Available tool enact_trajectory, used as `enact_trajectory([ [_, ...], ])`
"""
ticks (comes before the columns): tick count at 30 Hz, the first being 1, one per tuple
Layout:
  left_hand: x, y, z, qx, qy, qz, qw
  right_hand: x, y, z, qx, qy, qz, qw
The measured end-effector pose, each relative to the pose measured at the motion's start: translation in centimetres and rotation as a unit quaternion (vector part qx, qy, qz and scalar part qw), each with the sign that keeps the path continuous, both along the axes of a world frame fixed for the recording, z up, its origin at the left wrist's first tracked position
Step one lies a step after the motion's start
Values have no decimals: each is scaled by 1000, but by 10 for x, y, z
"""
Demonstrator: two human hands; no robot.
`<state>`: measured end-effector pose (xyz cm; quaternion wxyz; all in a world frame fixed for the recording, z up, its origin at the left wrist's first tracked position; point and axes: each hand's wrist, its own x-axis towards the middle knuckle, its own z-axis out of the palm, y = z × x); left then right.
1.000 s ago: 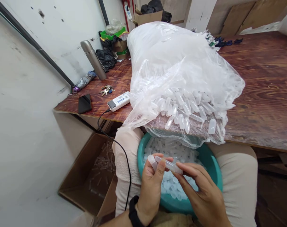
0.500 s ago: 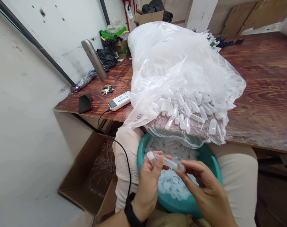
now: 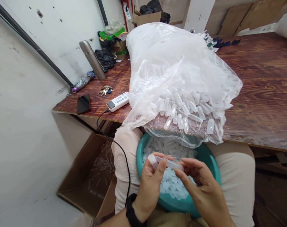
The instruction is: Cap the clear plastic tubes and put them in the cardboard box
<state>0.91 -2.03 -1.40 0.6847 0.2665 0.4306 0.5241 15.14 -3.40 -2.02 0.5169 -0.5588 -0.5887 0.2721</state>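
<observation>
Left hand (image 3: 150,186): held two smooth, translucent tubes (image 3: 171,164). Right hand (image 3: 204,190): pinched one's end. Crinkled film bag (image 3: 167,53): lay unchanged.

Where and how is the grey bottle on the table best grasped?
Probably around the middle of the grey bottle, coming from the near side: its body is long, narrow and rounded, and black plastic crowds it on the right.

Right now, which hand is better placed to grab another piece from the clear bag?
Probably the right hand: its fingertips pinch only one end of the slanted tube, while the left hand grips that tube plus a second tube.
</observation>
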Motion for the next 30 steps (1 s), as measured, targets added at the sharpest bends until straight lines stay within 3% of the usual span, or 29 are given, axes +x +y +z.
enact_trajectory([
  [9, -4, 5, 5, 3, 39, 10, 999, 9, -3, -3, 37, -55, 39, 997],
  [13, -5, 4, 8, 61, 66, -18, 996, 6, 0, 4, -70, 51, 55, 995],
  [17, -4, 4, 7, 57, 52, -19, 997, -1, 3, 7, -224, 250, 98, 937],
  [20, -2, 5, 4, -1, 23, 3, 1000, -3, 2, 6, -261, 305, 109, 910],
  [23, -1, 4, 2, -23, 10, 10, 1000, -1, 1, 4, -275, 268, 107, 917],
  [28, -1, 2, 2, -25, -8, -6, 1000, 9, 1, 5, -259, 58, 146, 953],
  [30, -1, 1, 2, -17, -2, -12, 1000, 12, 2, 6, -250, 11, 156, 956],
])
